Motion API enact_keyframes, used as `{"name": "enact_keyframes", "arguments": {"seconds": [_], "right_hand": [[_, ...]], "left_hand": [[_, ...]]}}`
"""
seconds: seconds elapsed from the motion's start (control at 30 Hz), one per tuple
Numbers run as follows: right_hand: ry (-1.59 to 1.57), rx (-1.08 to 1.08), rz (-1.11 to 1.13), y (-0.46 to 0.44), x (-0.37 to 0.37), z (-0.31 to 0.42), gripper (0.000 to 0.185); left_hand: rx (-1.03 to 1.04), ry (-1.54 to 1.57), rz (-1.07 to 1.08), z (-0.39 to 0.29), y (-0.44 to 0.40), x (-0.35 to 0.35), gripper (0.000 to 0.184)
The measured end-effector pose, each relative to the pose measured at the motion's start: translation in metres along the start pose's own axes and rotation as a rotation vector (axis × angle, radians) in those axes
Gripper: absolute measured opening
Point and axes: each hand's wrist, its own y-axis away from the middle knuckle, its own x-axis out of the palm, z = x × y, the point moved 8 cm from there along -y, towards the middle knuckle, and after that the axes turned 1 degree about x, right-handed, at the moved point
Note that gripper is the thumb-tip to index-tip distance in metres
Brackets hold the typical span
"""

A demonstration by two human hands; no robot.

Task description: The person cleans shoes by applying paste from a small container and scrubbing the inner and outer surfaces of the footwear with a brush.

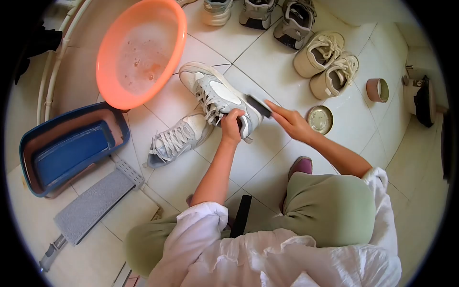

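My left hand (232, 125) grips a white and grey sneaker (224, 93) at its heel opening, holding it up off the floor. In my right hand (292, 122) is a dark-handled brush (258, 105), its head against or very near the sneaker's side by the heel. The bristles are blurred and mostly hidden. The matching sneaker (173, 142), with white laces, rests on the tiles just below and left of the held one. To the right of my right hand lies a round shallow tin or lid (320, 119).
An orange basin (180, 48) with sudsy water stands at the upper left. Below it are a blue and brown tub (28, 158) and a grey flat mop (95, 208). Cream shoes (319, 53), grey sneakers (295, 24) and a small round tin (377, 90) stand at the upper right.
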Motion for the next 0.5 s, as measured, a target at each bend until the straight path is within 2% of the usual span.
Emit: {"name": "enact_keyframes", "arguments": {"seconds": [0.13, 0.23, 0.27, 0.3, 0.37, 0.4, 0.43, 0.47, 0.5], "right_hand": [[0.032, -0.099, -0.002, -0.084, 0.008, 0.044, 0.044], [0.077, -0.068, 0.021, -0.047, 0.015, 0.027, 0.045], [0.051, -0.28, -0.035, -0.023, 0.014, 0.026, 0.046], [0.058, -0.254, 0.002, -0.005, 0.015, 0.015, 0.046], [0.056, -0.456, -0.135, 0.009, 0.016, 0.021, 0.046], [0.048, -0.445, -0.138, 0.002, 0.018, 0.026, 0.046], [0.153, -0.33, -0.081, -0.025, 0.022, 0.034, 0.046], [0.257, -0.221, -0.022, -0.053, 0.024, 0.044, 0.046], [0.285, -0.277, -0.081, -0.074, 0.017, 0.066, 0.047]], "left_hand": [[0.067, -0.13, 0.06, -0.015, 0.009, 0.004, 0.003], [-0.026, -0.013, 0.042, -0.013, 0.002, 0.008, 0.005], [-0.048, -0.006, 0.021, -0.016, 0.009, 0.009, 0.008], [-0.051, 0.0, 0.016, -0.008, 0.003, 0.001, 0.008], [0.238, -0.445, 0.225, -0.014, 0.004, 0.002, 0.009], [0.401, -0.703, 0.302, -0.021, 0.014, 0.007, 0.009], [0.399, -0.709, 0.303, -0.026, 0.018, 0.015, 0.009], [0.192, -0.454, 0.245, -0.022, 0.015, 0.013, 0.007], [-0.011, -0.195, 0.18, -0.013, 0.015, 0.009, 0.006]]}}
